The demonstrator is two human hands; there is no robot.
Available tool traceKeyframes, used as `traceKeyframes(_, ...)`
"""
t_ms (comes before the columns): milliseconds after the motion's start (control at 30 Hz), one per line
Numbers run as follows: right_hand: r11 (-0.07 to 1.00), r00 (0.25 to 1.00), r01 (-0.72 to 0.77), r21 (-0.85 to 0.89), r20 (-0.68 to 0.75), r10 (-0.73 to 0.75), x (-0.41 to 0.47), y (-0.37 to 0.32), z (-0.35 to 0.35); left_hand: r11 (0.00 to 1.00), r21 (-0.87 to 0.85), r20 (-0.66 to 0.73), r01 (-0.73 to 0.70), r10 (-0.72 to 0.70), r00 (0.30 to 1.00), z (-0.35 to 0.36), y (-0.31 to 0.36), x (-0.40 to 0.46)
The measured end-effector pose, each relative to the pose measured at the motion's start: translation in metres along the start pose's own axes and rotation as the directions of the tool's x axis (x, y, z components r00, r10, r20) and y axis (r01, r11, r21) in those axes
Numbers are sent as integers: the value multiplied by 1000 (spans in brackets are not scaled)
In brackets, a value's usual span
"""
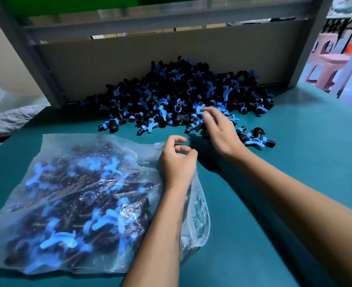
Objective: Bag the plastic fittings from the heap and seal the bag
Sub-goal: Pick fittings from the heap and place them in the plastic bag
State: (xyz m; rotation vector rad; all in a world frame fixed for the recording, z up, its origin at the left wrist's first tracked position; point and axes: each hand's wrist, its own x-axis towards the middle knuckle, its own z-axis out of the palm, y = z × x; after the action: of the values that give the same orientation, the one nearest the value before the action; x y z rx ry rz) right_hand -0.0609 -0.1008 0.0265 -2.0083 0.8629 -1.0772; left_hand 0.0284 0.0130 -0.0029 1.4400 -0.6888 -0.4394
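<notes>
A large heap of black plastic fittings with blue handles (181, 92) lies on the teal table against a grey backboard. A clear plastic bag (73, 201), well filled with the same fittings, lies flat at the front left, its mouth toward the right. My left hand (177, 160) hovers over the bag's upper right corner with fingers loosely curled and nothing visible in them. My right hand (218, 129) reaches into the near edge of the heap, fingers spread over loose fittings; whether it holds one is hidden.
A few stray fittings (255, 137) lie right of my right hand. The teal table (295, 172) stretches to the right. A grey frame and backboard (129, 65) close off the far side. Pink plastic stools (326, 65) stand beyond the table at the right.
</notes>
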Motion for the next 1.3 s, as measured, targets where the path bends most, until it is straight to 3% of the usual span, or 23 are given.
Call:
traceKeyframes(33, 943, 982, -187, 274, 28, 187, -6, -5, 0, 1000, 21, 11, -1, 1, 1000, 0, 0, 0)
traceKeyframes(100, 654, 871, -478, 586, 217, 441, -22, -11, -5, 1000, -10, 61, -6, 6, 998, 0, 2, 1)
traceKeyframes(167, 467, 802, -571, 675, 338, 492, -37, -9, -17, 993, -115, 153, 17, 1, 988, -1, 3, 3)
traceKeyframes(267, 391, 813, -541, 744, 344, 470, -52, -1, -33, 995, -98, 265, -14, 39, 963, 0, 2, 1)
traceKeyframes(433, 449, 859, -492, 746, 330, 392, -57, 1, -38, 995, -91, 343, -45, 74, 936, 0, 2, -1)
traceKeyframes(600, 661, 914, -391, 641, 185, 361, -59, 4, -31, 996, -70, 351, -51, 72, 934, 0, 0, 2)
traceKeyframes(733, 683, 927, -338, 648, 107, 358, -59, 9, -32, 991, -134, 352, 15, 33, 935, 1, -3, 1)
traceKeyframes(867, 616, 943, -309, 724, 150, 296, -58, 17, -35, 981, -188, 261, 54, -3, 965, 2, -4, 2)
traceKeyframes(1033, 743, 962, -260, 617, 102, 252, -62, 20, -35, 974, -210, 246, 80, -26, 969, 1, -2, 4)
traceKeyframes(1200, 787, 978, -195, 585, 56, 201, -62, 17, -31, 982, -177, 254, 68, -21, 967, 0, -2, 4)
traceKeyframes(1300, 776, 966, -220, 591, 20, 258, -61, 16, -31, 977, -194, 229, 85, -40, 973, 0, -1, 4)
